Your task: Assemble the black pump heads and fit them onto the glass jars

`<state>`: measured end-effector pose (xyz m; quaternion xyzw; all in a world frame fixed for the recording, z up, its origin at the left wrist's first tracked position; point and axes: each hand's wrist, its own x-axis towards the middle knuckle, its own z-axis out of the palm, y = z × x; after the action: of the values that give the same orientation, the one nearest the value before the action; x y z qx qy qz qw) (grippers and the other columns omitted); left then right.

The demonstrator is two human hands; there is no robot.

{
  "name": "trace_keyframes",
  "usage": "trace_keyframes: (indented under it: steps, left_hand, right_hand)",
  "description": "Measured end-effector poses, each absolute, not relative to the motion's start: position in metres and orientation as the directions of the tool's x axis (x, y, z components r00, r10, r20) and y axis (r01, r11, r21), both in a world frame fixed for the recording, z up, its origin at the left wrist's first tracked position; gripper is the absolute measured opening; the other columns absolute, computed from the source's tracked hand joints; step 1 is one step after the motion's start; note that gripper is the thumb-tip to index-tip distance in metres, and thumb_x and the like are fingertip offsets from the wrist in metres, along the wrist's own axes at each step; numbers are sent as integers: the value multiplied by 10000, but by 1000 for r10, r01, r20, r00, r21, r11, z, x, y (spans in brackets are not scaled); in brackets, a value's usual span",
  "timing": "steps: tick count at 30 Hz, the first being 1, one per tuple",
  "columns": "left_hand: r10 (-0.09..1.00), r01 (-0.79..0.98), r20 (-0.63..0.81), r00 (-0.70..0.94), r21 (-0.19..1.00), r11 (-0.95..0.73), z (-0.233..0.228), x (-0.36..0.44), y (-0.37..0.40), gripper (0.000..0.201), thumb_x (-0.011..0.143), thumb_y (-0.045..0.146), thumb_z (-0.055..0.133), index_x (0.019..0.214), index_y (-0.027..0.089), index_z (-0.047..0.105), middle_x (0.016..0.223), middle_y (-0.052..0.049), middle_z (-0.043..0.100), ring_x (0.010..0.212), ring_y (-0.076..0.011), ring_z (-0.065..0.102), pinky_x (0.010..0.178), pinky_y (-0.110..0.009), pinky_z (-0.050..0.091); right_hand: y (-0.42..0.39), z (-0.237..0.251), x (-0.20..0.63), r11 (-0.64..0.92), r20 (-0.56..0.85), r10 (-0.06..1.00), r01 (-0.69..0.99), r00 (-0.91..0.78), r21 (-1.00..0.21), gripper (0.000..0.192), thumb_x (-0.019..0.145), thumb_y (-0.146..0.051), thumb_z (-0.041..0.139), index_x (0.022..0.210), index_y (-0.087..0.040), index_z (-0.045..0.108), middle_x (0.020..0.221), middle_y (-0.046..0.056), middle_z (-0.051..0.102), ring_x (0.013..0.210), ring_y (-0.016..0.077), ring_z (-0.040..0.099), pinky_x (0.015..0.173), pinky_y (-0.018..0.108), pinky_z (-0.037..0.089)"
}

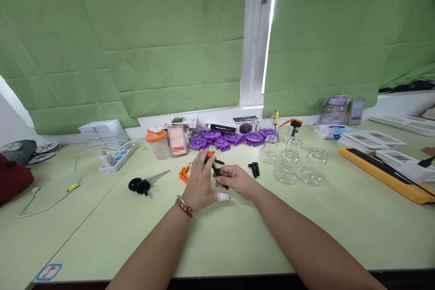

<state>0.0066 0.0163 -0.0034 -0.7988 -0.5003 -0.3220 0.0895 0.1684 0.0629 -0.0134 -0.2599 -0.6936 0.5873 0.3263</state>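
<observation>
Green curtains hang behind the pale tabletop. Both my hands meet at its middle: my left hand and right hand have fingers clamped together on a small black piece. More black pieces lie just to the right, orange clips left, purple wheels stacked far behind. Judging by those loose parts, plenty remains unassembled.

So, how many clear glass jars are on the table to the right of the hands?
5, clustered together: one at the back, two in the middle row, two in front. Their glass overlaps, so another could be hidden.
</observation>
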Motion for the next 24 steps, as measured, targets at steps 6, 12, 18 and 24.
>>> trace_keyframes:
  steps: [6, 12, 18, 24]
  left_hand:
    - [735, 961, 654, -182, 275, -6, -5, -59, 37, 715, 755, 331, 588, 1367, 131, 278, 1454, -188, 276, 1352, -301, 255, 1088, -457, 237]
    - [757, 826, 361, -544, 390, 408, -17, -111, 44, 504, 758, 213, 501, 1243, 85, 462, 1182, -182, 577, 1154, -315, 502, 945, -401, 410]
    - [811, 810, 179, -557, 331, 484, -21, -109, 45, 515, 731, 225, 511, 1233, 116, 467, 1193, -197, 571, 1087, -355, 549, 835, -443, 443]
    - [817, 810, 164, -553, 333, 482, -17, -105, 46, 487, 731, 223, 511, 1210, 141, 474, 1172, -185, 588, 1079, -339, 561, 827, -422, 431]
  right_hand:
    - [104, -18, 178, 350, 285, 934, 714, -215, -607, 236, 865, -286, 470, 958, -212, 673, 802, 52, 679, 743, 197, 589, 626, 273, 362]
    - [140, -25, 171, 284, 237, 945, 927, -226, -245, 217, 877, -239, 477, 923, -191, 683, 862, 104, 672, 858, 218, 599, 660, 274, 359]
    - [154, -40, 164, 291, 218, 944, 939, -249, -186, 206, 868, -230, 505, 932, -184, 695, 866, 112, 672, 897, 218, 581, 695, 275, 370]
    - [159, -48, 166, 325, 220, 932, 933, -288, -152, 224, 888, -244, 488, 962, -206, 696, 943, 97, 671, 957, 215, 545, 731, 275, 375]
